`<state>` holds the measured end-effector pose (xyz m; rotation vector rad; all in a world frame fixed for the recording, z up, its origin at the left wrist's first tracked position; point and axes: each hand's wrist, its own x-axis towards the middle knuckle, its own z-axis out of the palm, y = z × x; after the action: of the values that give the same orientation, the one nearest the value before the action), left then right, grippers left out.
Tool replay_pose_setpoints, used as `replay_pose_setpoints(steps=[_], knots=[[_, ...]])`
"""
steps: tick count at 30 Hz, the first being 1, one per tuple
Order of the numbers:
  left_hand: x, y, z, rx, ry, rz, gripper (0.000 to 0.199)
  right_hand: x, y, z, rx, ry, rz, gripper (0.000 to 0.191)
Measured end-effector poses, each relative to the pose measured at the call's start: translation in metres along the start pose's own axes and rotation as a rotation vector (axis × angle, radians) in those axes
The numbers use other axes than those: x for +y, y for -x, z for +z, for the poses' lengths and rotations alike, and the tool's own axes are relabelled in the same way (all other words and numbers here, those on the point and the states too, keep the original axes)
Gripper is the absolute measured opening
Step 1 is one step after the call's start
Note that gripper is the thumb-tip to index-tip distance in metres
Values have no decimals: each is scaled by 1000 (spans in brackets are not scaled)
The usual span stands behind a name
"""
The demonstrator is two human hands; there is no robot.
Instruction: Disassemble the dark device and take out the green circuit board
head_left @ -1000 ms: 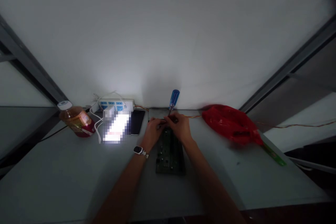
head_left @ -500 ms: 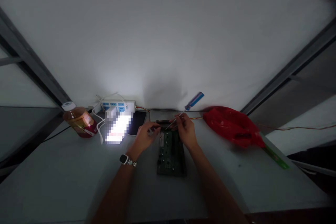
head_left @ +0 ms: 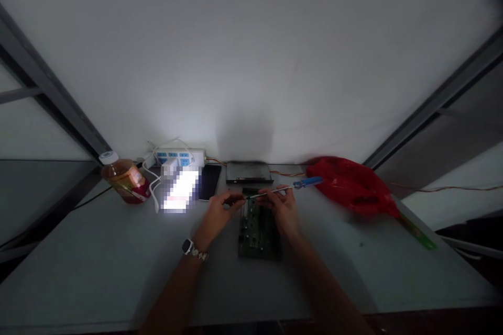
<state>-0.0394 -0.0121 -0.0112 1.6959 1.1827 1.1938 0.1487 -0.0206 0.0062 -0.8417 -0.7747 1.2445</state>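
My right hand (head_left: pixel 281 207) is shut on a screwdriver (head_left: pixel 275 191) with a blue handle, which lies almost level, handle out to the right. Its thin shaft runs left to my left hand (head_left: pixel 222 212), whose fingertips come together close to the shaft's tip. Whether those fingers pinch anything is too small to tell. Both hands hover over the far end of a dark green circuit board (head_left: pixel 259 235) lying flat on the table. Behind the board sits a flat dark metal panel (head_left: pixel 249 171) with thin orange wires running from it.
A red plastic bag (head_left: pixel 349 187) lies to the right, with a green ruler (head_left: pixel 417 233) at the table's edge. At the back left are a power strip (head_left: pixel 179 157), white cables, a bottle (head_left: pixel 126 180), a phone (head_left: pixel 209 182) and a blurred bright object (head_left: pixel 179 189).
The screwdriver has swung from pointing up to lying nearly level, its handle now to the right. My left hand has moved slightly left and nearer me, uncovering the metal panel.
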Motion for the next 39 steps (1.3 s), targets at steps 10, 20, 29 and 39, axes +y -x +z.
replay_pose_setpoints(steps=[10, 20, 29, 39], knots=[[6, 0, 10, 82, 161, -34, 17, 2, 1, 0, 3, -31, -3, 44], [7, -2, 31, 230, 459, -173, 34, -3, 5, 8, 13, -133, 26, 43], [11, -5, 16, 348, 251, -64, 28, -3, 4, 8, 94, -168, 14, 42], [-29, -14, -10, 207, -382, 134, 14, -6, -2, -1, 169, -168, -13, 44]])
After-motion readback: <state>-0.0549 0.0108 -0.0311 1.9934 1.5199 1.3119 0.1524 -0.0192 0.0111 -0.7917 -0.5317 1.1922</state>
